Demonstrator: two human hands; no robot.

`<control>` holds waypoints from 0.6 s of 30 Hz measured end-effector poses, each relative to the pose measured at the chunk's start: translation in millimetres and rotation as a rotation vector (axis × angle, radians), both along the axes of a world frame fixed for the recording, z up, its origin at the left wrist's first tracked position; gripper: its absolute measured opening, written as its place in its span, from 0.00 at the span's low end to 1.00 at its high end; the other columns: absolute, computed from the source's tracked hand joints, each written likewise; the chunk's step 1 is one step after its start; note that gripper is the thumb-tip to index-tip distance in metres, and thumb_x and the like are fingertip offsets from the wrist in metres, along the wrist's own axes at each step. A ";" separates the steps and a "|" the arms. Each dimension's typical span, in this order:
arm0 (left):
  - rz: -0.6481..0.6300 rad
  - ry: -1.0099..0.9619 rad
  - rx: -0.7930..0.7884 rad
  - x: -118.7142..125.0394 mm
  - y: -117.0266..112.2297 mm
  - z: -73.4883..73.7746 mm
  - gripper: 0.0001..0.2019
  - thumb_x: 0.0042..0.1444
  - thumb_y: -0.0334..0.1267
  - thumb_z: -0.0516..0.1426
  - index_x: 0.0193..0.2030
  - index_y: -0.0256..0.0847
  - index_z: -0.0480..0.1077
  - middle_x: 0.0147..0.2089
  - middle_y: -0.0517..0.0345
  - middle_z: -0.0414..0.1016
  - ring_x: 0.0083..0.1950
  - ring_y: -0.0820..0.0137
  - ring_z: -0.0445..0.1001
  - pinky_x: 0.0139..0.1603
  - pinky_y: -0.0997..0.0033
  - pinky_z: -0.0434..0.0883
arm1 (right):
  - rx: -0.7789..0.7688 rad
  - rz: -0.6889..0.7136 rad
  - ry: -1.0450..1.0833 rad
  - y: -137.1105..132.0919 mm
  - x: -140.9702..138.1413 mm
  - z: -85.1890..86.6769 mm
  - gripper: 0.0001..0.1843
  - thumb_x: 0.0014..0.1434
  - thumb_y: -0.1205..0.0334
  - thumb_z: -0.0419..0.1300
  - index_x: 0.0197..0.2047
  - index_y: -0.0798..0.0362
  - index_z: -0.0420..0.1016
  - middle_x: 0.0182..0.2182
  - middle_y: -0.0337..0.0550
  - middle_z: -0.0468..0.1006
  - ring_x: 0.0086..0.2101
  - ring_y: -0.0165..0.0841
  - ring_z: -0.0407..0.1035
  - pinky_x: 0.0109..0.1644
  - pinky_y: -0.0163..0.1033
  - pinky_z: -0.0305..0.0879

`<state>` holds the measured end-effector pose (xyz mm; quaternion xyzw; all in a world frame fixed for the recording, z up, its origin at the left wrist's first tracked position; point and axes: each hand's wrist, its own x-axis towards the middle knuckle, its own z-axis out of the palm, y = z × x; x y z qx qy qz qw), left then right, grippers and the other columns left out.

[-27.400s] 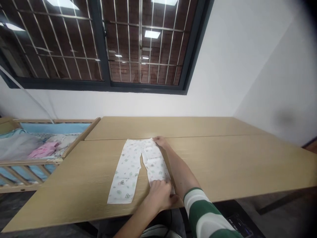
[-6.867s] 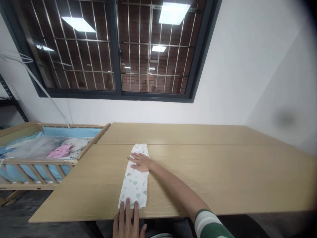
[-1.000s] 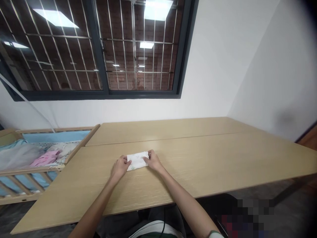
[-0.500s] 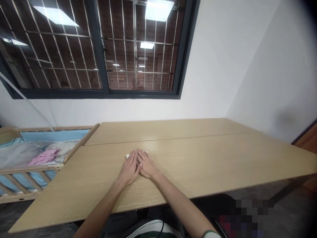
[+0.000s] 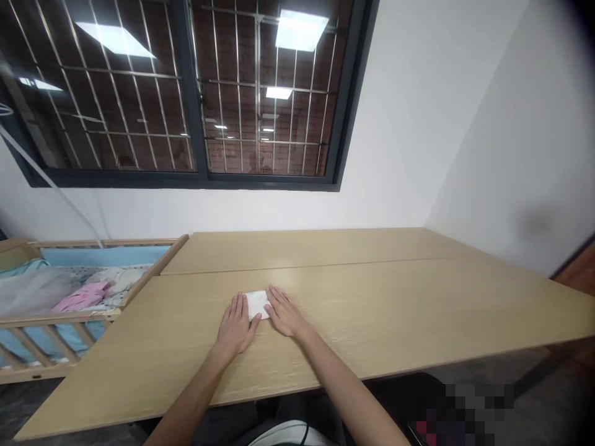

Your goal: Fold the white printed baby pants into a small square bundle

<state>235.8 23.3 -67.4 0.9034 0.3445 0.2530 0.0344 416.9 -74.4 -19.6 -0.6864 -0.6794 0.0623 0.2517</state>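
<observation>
A small white folded piece, cloth or paper, I cannot tell which [image 5: 258, 304], lies flat on the wooden table [image 5: 395, 303] with faint marks on its top. My left hand [image 5: 235, 325] rests palm down along its left edge, fingers stretched out and the thumb at its lower side. On the opposite edge my right hand [image 5: 284, 311] lies flat too, fingertips at the upper right corner. Both hands touch the piece and partly cover its sides; neither grips it.
A wooden crib [image 5: 111, 314] with blue lining stands against the table's left side, holding a pink cloth [image 5: 86, 296] and white bedding. Behind the table are a white wall [image 5: 395, 136] and a barred window [image 5: 264, 124]. A seam runs along the tabletop.
My hands have parted sideways from being pressed together over the white piece, left hand to the left, right hand to the right. Its middle now shows between them.
</observation>
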 end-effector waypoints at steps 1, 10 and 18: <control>0.004 0.005 -0.010 -0.5 0.9 -1.3 0.39 0.68 0.58 0.40 0.73 0.26 0.49 0.74 0.33 0.51 0.76 0.50 0.47 0.73 0.49 0.53 | -0.011 -0.008 0.013 -0.3 1.1 -0.5 0.37 0.73 0.44 0.39 0.75 0.59 0.48 0.73 0.54 0.46 0.72 0.41 0.39 0.74 0.52 0.37; -0.144 -0.046 -0.003 -9.6 6.4 16.4 0.34 0.67 0.54 0.46 0.71 0.32 0.54 0.73 0.38 0.56 0.74 0.53 0.54 0.70 0.50 0.57 | 0.162 -0.004 0.083 -3.2 3.0 5.2 0.37 0.67 0.50 0.53 0.73 0.58 0.53 0.72 0.59 0.51 0.71 0.47 0.46 0.72 0.55 0.45; -0.108 0.039 -0.100 -7.5 -2.7 27.6 0.33 0.60 0.47 0.54 0.69 0.37 0.57 0.72 0.40 0.60 0.71 0.53 0.59 0.66 0.46 0.57 | 0.143 0.098 0.105 -7.0 3.7 4.4 0.40 0.52 0.63 0.60 0.69 0.55 0.60 0.66 0.57 0.64 0.66 0.48 0.56 0.70 0.54 0.50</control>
